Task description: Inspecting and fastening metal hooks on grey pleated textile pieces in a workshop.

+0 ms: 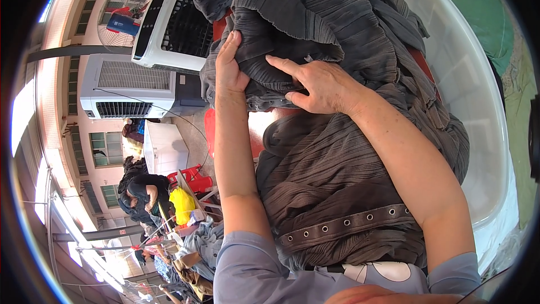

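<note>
Bright daylight from the left burns white beside the roof (pixel 28 194); the cloth (pixel 332 155) holds shadow; the wall (pixel 53 98) curves toward black corners.

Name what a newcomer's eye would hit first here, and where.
First, the dark pleated cloth filling the centre, with the left hand and right hand on its upper part. Next, the eyelet strip low in the pile, near the person's body, and the pale tub curving along the right. At lower left, the yellow bag stands out.
</note>
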{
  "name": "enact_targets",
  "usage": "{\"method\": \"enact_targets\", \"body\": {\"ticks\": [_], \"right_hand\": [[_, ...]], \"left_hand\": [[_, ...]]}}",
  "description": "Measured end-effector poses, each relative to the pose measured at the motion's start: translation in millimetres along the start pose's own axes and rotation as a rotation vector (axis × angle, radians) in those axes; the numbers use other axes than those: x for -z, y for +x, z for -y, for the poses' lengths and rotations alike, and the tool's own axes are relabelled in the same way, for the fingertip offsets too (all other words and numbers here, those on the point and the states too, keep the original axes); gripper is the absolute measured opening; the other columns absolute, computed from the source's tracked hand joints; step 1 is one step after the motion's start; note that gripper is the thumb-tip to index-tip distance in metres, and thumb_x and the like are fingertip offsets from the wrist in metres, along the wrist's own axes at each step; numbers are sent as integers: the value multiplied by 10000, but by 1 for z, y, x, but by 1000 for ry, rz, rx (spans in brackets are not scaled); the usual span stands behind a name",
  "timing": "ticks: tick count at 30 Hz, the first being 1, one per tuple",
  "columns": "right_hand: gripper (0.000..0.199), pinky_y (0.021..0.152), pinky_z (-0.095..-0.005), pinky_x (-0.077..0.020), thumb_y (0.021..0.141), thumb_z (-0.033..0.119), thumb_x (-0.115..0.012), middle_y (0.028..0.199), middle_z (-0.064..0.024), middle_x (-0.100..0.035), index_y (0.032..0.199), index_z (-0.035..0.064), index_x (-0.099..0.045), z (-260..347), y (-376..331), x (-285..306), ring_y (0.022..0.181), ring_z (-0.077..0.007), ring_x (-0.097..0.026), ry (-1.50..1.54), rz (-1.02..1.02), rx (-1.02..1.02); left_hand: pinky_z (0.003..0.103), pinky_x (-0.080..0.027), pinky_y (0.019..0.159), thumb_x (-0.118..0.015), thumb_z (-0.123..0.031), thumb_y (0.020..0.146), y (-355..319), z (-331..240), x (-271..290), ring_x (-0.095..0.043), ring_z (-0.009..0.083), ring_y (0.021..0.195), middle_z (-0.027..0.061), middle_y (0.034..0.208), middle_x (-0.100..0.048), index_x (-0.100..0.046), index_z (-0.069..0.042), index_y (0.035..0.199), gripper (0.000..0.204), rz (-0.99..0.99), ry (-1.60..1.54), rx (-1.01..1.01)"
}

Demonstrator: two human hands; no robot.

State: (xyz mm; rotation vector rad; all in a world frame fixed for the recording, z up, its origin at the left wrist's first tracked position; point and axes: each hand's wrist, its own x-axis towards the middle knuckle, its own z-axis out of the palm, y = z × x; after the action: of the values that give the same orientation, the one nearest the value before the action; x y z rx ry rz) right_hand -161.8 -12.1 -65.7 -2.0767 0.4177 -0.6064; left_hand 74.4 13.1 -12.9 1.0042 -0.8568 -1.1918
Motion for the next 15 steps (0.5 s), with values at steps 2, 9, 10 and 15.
{"method": "enact_targets", "body": {"ticks": [2, 9, 10, 15], "right_hand": [[823, 819, -430, -564, 863, 179, -682, 821, -152, -686, 1597, 188, -309, -1, 0, -1, 782, -321, -676, -1, 6, 1], [816, 847, -440, -553, 846, 195, -705, 889, -160, -686, 1576, 165, -343, -4, -1, -3, 855, -331, -680, 18, -31, 12], [813, 850, -440, -550, 840, 196, -712, 901, -161, -684, 1568, 156, -352, -4, -1, -3, 865, -333, -679, 11, -43, 3], [772, 884, -445, -544, 831, 185, -704, 960, -182, -701, 1531, 111, -386, 1, -2, 2, 919, -352, -685, -4, -22, -2]], "left_hand": [[406, -579, 926, -520, -179, 1056, 1, 1, 4, -705, 276, 1042, 164, 1207, -692, -582, 17, 1294, 315, 10, -24, -1], [416, -574, 939, -524, -167, 1052, 2, 1, 4, -700, 279, 1056, 162, 1218, -687, -587, 17, 1287, 305, -1, -24, 2], [416, -574, 939, -527, -160, 1049, 2, 0, 3, -702, 278, 1053, 160, 1216, -688, -589, 16, 1284, 300, -47, -26, 24], [422, -578, 929, -555, -152, 1035, 3, 1, 1, -706, 271, 1033, 142, 1179, -702, -604, 13, 1260, 283, -70, -12, 36]]}}
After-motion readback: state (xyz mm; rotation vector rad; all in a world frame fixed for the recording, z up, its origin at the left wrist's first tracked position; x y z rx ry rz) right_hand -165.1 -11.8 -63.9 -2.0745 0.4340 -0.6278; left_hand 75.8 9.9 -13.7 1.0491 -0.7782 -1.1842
